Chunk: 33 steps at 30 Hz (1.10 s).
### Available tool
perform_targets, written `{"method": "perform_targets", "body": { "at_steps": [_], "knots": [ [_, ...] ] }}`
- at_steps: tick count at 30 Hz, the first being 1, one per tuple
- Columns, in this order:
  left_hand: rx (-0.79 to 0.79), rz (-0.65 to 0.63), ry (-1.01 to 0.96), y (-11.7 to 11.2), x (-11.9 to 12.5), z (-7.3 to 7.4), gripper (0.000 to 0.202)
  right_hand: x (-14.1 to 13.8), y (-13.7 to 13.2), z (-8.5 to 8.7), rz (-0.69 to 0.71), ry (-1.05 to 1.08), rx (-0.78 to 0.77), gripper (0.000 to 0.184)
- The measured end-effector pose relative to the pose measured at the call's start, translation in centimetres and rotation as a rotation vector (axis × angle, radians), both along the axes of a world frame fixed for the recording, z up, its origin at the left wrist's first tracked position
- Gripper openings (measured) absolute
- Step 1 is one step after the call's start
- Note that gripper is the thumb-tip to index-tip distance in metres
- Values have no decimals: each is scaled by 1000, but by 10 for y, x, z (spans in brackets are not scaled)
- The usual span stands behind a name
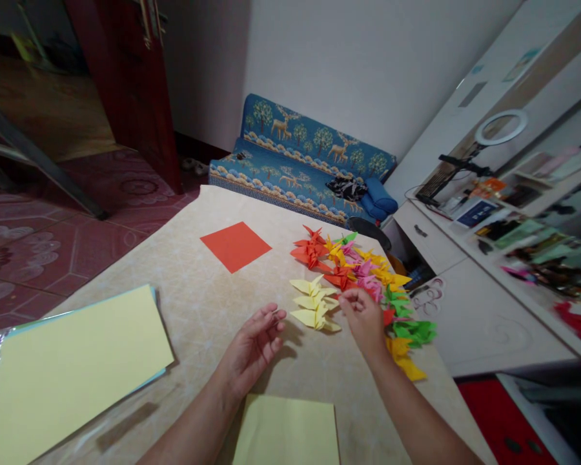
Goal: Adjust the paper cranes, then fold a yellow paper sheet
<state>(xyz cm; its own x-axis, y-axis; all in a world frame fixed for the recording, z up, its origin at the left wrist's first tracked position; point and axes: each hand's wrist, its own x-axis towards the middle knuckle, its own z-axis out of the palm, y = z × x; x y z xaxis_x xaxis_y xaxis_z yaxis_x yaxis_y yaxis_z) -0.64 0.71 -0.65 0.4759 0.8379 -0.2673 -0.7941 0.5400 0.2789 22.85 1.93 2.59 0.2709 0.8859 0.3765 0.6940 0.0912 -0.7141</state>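
Observation:
My left hand point(255, 343) hovers just above the table with its fingers loosely curled and apart, holding nothing. My right hand point(363, 315) sits beside three pale yellow paper cranes point(314, 303), fingers spread near them and nothing in its grasp. A heap of folded cranes point(363, 271) in red, orange, pink, green and yellow runs along the table's right side. One flat red paper square point(235, 245) lies farther back in the middle. A yellow sheet point(288, 429) lies at the near edge between my forearms.
A stack of large yellow sheets point(72, 368) in clear wrap lies at the left of the beige table point(198, 303). Behind the table stands a blue patterned sofa point(300, 161). A white cabinet point(484, 303) with cluttered shelves and a ring light point(502, 126) is at the right.

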Motion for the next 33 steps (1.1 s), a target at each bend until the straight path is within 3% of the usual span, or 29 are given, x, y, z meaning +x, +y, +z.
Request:
{"method": "perform_targets", "body": {
  "at_steps": [4, 7, 17, 23, 33],
  "knots": [
    [3, 9, -4, 0, 1, -1, 16, -22, -55, -19, 152, -117, -54, 13],
    [11, 13, 14, 0, 1, 1, 16, -35, -71, -27, 237, -197, -109, 14],
    [-22, 40, 77, -1, 0, 4, 16, -45, -41, -32, 194, -267, -132, 18],
    [-16, 40, 67, -1, 1, 5, 17, -50, -38, -35, 150, -300, -139, 25],
    [-6, 33, 71, -1, 1, 3, 17, -63, -38, -30, 263, -240, -90, 34]
  ]
}}
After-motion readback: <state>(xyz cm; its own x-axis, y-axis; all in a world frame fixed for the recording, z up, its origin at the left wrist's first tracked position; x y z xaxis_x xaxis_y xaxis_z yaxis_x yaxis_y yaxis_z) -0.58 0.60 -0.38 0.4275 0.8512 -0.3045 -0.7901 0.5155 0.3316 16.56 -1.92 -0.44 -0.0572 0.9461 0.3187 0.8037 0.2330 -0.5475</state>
